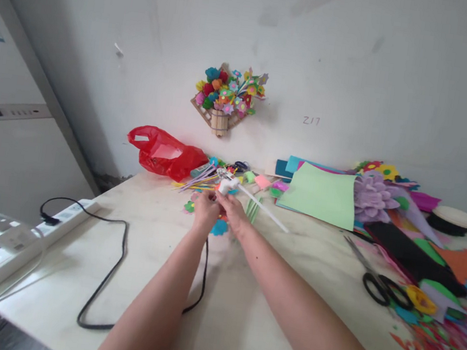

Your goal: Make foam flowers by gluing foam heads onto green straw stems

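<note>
My left hand [206,209] and my right hand [231,212] are close together over the far middle of the table. Both are closed around the lower part of a white hot glue gun [228,185], whose grip is mostly hidden by the fingers. A long white glue stick [267,211] juts from the gun toward the right. From below the hands a black cord [204,272] runs toward me. Around and under the hands lie colourful foam flowers, including a blue one [219,227], and beside my right hand are pale green strips [252,208].
A red plastic bag [167,154] sits at the back left, near coloured sticks [198,180]. Scissors [370,269], a light green sheet [322,193], a purple flower [372,195] and foam scraps [439,349] lie right. A power strip [33,242] lines the left edge.
</note>
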Demonstrator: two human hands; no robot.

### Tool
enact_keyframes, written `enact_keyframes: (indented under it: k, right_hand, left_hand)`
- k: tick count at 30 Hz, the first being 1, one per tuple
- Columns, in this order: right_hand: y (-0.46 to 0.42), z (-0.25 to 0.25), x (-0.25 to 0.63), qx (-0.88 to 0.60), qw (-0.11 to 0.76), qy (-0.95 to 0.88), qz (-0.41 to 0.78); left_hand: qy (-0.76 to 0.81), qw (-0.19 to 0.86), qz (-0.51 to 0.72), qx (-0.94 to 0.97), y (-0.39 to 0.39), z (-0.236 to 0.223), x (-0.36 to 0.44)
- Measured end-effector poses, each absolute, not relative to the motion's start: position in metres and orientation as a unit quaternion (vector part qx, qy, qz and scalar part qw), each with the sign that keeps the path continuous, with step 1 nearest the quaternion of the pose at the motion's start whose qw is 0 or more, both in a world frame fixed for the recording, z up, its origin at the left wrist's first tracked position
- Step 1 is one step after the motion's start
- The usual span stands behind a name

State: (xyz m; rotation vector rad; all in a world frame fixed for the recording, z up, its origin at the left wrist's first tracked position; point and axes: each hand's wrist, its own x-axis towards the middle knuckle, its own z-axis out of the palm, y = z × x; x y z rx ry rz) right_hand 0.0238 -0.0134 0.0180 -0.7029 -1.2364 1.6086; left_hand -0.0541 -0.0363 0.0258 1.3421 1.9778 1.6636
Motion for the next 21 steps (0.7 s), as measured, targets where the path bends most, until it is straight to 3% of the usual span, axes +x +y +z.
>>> enact_keyframes:
  k: [4,8,12,16,21]
  right_hand:
    - [-0.006,0.020,0.044,-0.338,0.551,-0.460,0.609]
    - [0.002,0.023,0.074,-0.388,0.605,-0.409,0.562]
    - [0.008,0.027,0.101,-0.426,0.600,-0.389,0.555]
    - [0.010,0.019,0.113,-0.403,0.591,-0.414,0.563]
    - [0.010,0.005,0.114,-0.399,0.573,-0.432,0.571]
  left_hand:
    - [0.675,0.068,0.528,0.511,-0.035,0.021,-0.015]
    - [0.572,0.151,0.514,0.621,-0.038,0.021,-0.009]
    - [0.614,0.175,0.505,0.581,-0.040,0.021,-0.017]
    - [0.739,0.113,0.370,0.552,-0.041,0.010,-0.013]
    - [0.777,0.078,0.268,0.565,-0.044,-0.002,-0.001]
